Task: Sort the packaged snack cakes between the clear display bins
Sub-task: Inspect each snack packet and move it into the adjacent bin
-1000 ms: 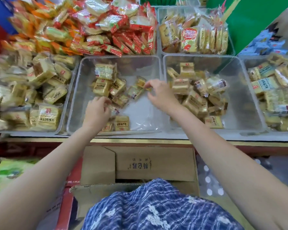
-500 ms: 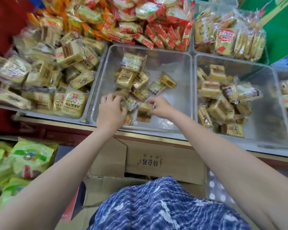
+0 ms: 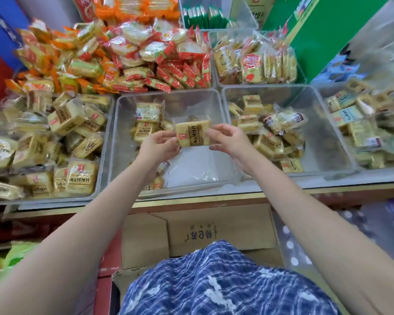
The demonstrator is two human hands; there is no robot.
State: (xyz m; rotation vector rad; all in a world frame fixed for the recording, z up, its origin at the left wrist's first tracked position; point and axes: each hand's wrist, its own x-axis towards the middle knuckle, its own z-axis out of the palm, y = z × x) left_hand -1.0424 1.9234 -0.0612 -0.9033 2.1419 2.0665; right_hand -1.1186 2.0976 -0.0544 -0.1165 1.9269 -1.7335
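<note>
Seen from above, two bare arms reach forward over a row of clear plastic bins. The left hand (image 3: 157,144) and the right hand (image 3: 228,139) hold one snack cake packet (image 3: 193,134) between them, lifted above the middle bin (image 3: 168,96). Each hand pinches a side edge of the wrapper with thumb and curled fingertips; the remaining fingers are loosely bent, not spread.

The packet is a square, pale yellow cake in a clear wrapper, with dark printed characters across its face and a small red mark near its lower left corner. It is held roughly flat, face toward the camera.

The middle bin under it holds a small cluster of similar yellow packets (image 3: 147,123) toward its back left, and much of its floor is bare. The bin left of the middle bin (image 3: 105,142) is heaped with similar packets. The bin right of the middle bin (image 3: 314,92) holds a looser pile. Behind the middle bin lie red and orange wrapped snacks (image 3: 159,62). Below the bins' front edge sits an open cardboard box (image 3: 191,233), nearest the person's blue patterned clothing (image 3: 225,285).
</note>
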